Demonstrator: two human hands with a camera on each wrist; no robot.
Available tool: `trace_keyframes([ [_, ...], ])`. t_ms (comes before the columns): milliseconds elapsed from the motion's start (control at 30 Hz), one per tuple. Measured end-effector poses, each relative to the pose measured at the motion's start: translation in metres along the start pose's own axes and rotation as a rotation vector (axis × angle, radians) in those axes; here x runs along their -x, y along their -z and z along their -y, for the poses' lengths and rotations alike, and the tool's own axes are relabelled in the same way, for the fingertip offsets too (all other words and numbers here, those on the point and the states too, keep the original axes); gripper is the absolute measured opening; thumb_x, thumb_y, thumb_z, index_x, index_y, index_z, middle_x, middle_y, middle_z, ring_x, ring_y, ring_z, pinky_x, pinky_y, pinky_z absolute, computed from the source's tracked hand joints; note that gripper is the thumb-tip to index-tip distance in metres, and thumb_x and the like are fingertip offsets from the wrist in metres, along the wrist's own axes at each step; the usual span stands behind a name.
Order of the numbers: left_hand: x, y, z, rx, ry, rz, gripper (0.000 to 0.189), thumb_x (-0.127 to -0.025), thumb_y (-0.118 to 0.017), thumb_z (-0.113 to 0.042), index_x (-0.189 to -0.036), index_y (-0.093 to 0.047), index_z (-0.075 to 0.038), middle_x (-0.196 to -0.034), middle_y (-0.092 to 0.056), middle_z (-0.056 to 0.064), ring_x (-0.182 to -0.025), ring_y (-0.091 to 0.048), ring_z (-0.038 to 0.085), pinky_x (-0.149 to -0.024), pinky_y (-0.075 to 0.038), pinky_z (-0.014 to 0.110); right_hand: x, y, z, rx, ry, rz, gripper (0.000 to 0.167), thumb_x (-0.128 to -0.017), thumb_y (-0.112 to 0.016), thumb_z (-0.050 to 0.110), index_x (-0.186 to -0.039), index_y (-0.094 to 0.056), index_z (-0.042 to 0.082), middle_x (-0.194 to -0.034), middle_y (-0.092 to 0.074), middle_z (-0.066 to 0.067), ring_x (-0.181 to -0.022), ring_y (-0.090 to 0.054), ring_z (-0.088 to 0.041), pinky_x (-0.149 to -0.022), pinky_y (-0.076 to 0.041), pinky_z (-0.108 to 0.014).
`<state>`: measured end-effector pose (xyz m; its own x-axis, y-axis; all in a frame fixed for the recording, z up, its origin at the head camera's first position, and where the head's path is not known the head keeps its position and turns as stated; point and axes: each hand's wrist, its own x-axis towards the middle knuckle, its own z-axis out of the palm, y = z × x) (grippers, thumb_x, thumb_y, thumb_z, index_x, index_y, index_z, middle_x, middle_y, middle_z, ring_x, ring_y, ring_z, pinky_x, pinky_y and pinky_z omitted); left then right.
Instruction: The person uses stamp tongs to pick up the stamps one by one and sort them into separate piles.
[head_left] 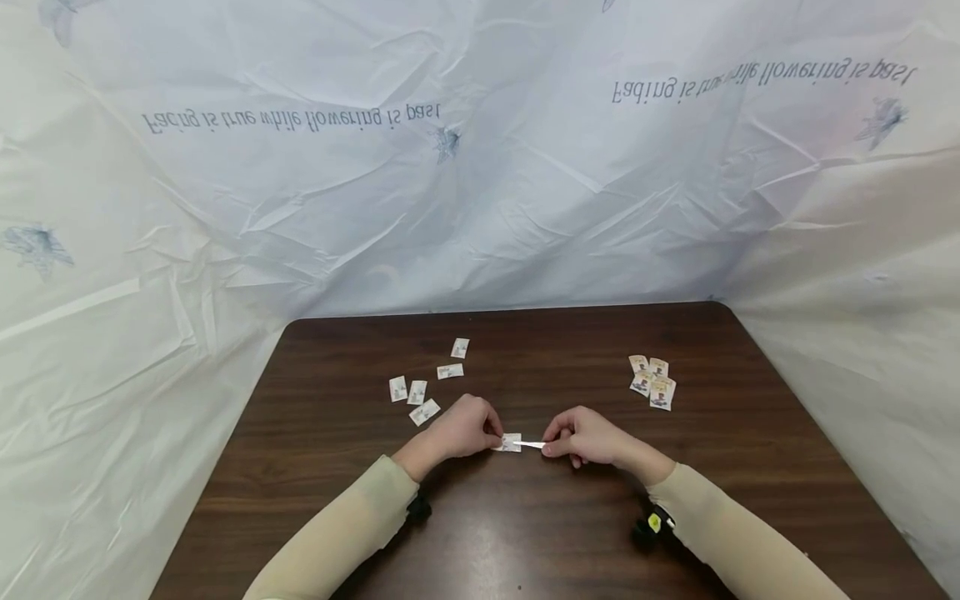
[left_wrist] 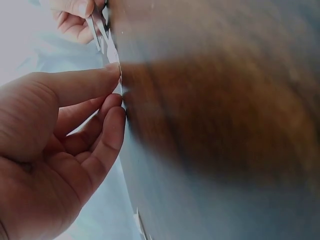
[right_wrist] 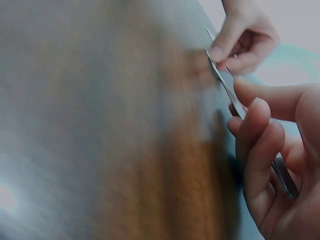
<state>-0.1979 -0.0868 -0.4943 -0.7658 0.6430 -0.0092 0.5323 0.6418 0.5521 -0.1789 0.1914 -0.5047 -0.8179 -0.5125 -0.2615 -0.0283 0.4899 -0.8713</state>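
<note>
apparently, close work with tweezers (right_wrist: 228,92) on a single card (head_left: 512,447) is the step in hand; the next move seems to call for a steady hold on the left and a light touch on the right, since so thin a piece could easily bend or slip. at left on a dark table (head_left: 525,367), five cards (head_left: 417,392) lie spread near one another, print showing. just right of them, the left hand (head_left: 465,427) pinches the card's left end, thumb and fingertips drawn together. the card itself is between the two hands, low at the table top; whether it is slightly lifted cannot be told. at its right, the tweezers point left over it, tips a little apart; contact is too small to make out. next comes the right hand (head_left: 588,437), clamped on the tweezers between thumb and fingers, apart from the left hand. farther right, a pile (head_left: 661,392) of overlapping cards lies well apart from both.
</note>
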Motion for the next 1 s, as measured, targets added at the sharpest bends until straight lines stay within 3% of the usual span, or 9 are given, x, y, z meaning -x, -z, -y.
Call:
trace_keyframes([
  [700, 0.002, -0.002, 0.0, 0.017, 0.012, -0.035, 0.015, -0.093, -0.084, -0.013, -0.079, -0.08, -0.019, -0.07, -0.066, -0.016, -0.061, -0.057, 0.0, -0.064, -0.051, 0.023, 0.002, -0.012, 0.001, -0.033, -0.014, -0.14, 0.007, -0.093, -0.082, 0.013, -0.093, -0.079, 0.007, -0.058, -0.054, 0.003, -0.046, -0.045, -0.009, -0.046, -0.037, -0.025],
  [867, 0.003, -0.002, 0.001, 0.032, 0.005, -0.049, 0.014, -0.093, -0.085, -0.014, -0.081, -0.08, -0.019, -0.072, -0.068, -0.015, -0.063, -0.058, -0.001, -0.066, -0.052, 0.023, -0.001, -0.009, -0.003, -0.044, 0.03, -0.135, 0.007, -0.093, -0.082, 0.011, -0.093, -0.079, 0.005, -0.06, -0.053, 0.003, -0.046, -0.043, -0.008, -0.045, -0.035, -0.024],
  [1000, 0.005, -0.002, 0.003, 0.046, -0.03, -0.107, 0.009, -0.093, -0.086, -0.015, -0.085, -0.082, -0.017, -0.079, -0.069, -0.012, -0.069, -0.06, -0.001, -0.067, -0.053, 0.022, -0.005, 0.003, -0.009, -0.043, 0.105, -0.109, 0.008, -0.094, -0.082, 0.009, -0.095, -0.078, 0.003, -0.064, -0.054, 0.0, -0.046, -0.041, -0.007, -0.045, -0.034, -0.023],
])
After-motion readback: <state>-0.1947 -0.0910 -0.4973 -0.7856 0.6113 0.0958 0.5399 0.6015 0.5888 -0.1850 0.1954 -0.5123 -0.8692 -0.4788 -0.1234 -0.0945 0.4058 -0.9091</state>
